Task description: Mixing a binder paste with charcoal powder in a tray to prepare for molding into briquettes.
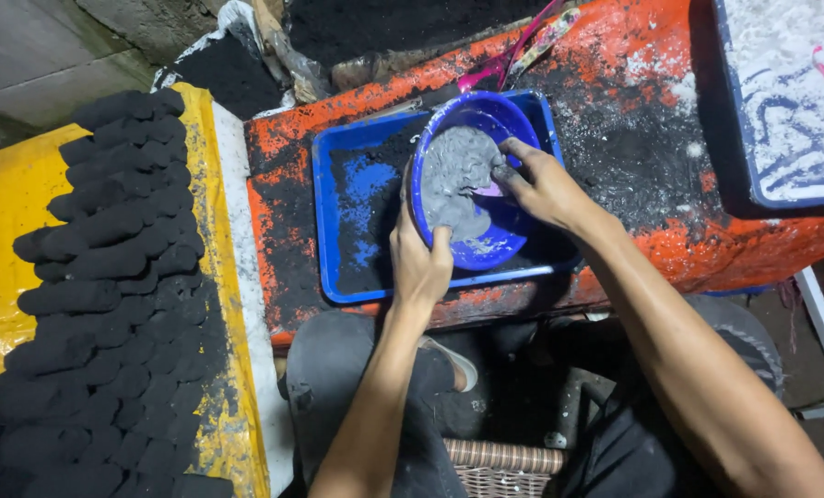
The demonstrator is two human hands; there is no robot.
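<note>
A blue plastic bowl [513, 124] stands tilted on a blue tray [324, 221] and holds thick grey paste [453, 175]. My left hand [418, 263] grips the bowl's near rim, thumb over the edge. My right hand [543, 184] reaches into the bowl, its fingers closed on a small pale scoop or spoon [490, 190] pressed into the paste; most of that tool is hidden by the fingers. Black powder covers much of the tray's floor.
The tray rests on an orange surface [633, 65] smeared with black and white powder. Rows of black pressed briquettes [108, 295] lie on a yellow sheet at left. A white-dusted blue tray [790, 101] sits at upper right. Black powder [375, 23] is heaped beyond. A wicker edge [504, 461] is below.
</note>
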